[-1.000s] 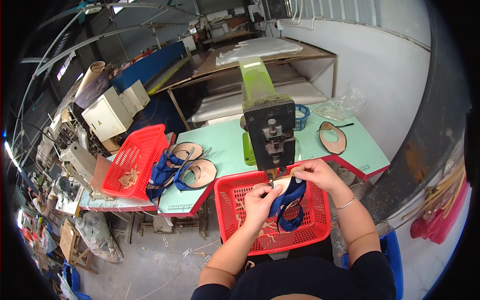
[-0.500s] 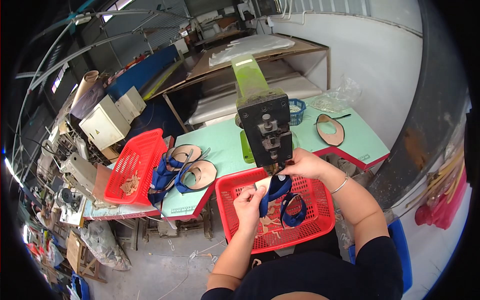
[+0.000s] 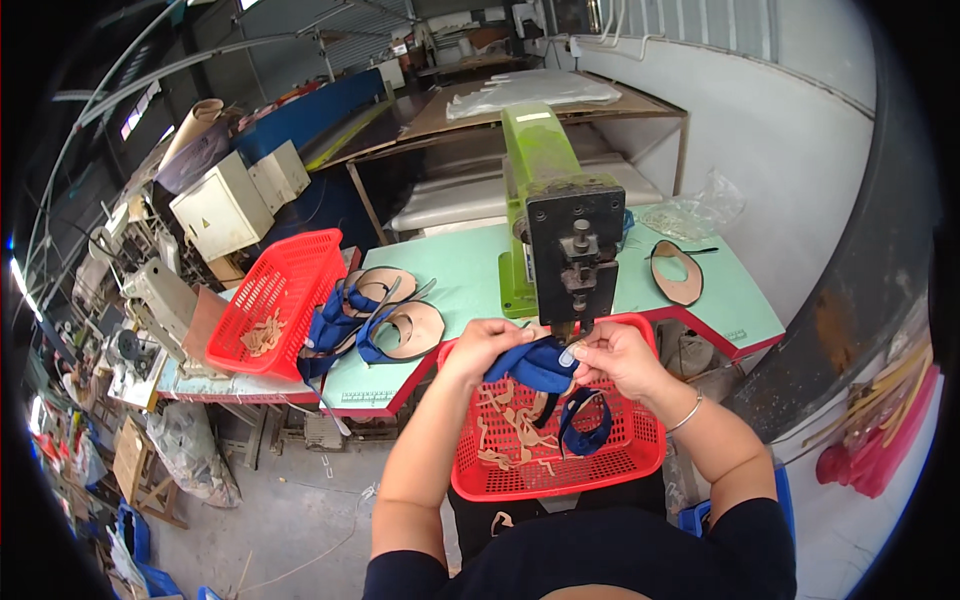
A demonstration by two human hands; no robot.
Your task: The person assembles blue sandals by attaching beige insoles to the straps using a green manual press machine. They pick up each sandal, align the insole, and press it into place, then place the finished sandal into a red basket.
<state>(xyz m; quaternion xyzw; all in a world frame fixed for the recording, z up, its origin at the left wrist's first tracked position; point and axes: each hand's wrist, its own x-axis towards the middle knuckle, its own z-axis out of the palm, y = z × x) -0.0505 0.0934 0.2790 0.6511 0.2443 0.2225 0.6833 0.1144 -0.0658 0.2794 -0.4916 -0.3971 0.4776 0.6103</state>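
Both my hands hold a blue strap piece (image 3: 535, 365) right below the black head of a green press machine (image 3: 562, 225). My left hand (image 3: 480, 345) grips its left end. My right hand (image 3: 615, 360) pinches its right end just under the machine's punch. A loop of the blue strap (image 3: 585, 425) hangs down into the red basket (image 3: 560, 478) on my lap, which holds tan offcuts.
On the pale green table (image 3: 470, 275) lie sandal soles with blue straps (image 3: 385, 320), a second red basket (image 3: 290, 285) at the left, and a single sole (image 3: 677, 272) at the right. Cluttered machines stand far left; a grey wall is to the right.
My left hand rose from the basket and took hold of the blue strap. Both hands now bring it together under the machine head.
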